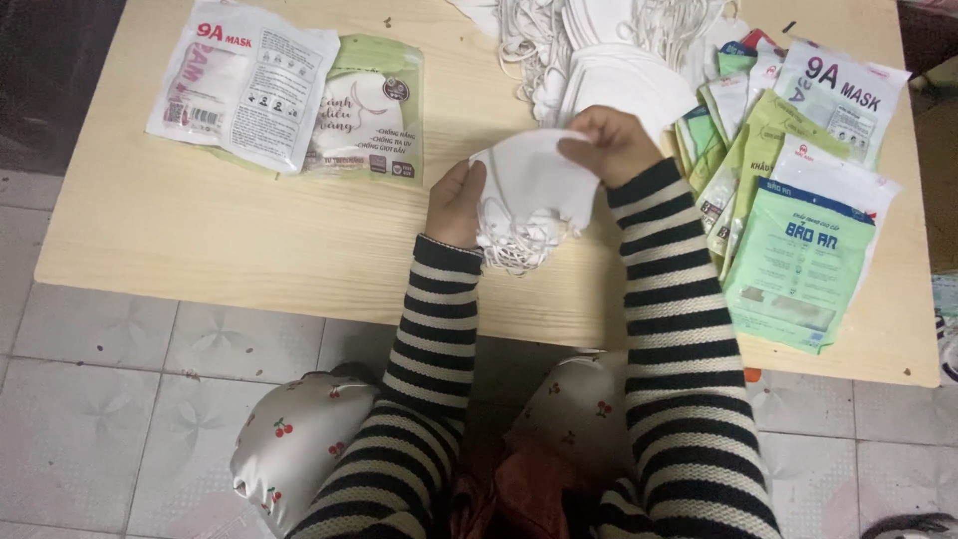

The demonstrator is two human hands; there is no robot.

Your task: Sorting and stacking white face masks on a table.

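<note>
Above table (249, 250), both hands' grip, mask stack (527, 195) lengthwise left-right

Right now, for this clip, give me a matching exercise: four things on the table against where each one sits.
Things:
1. small stack of white fabric face masks
2. white printed mask packet
3. fanned pile of green and white mask packets
4. loose heap of white masks with ear loops

Places:
A. table's far edge, middle
B. far left of table
C. between both hands
D. right side of table

Pairs: 1-C, 2-B, 3-D, 4-A
</note>
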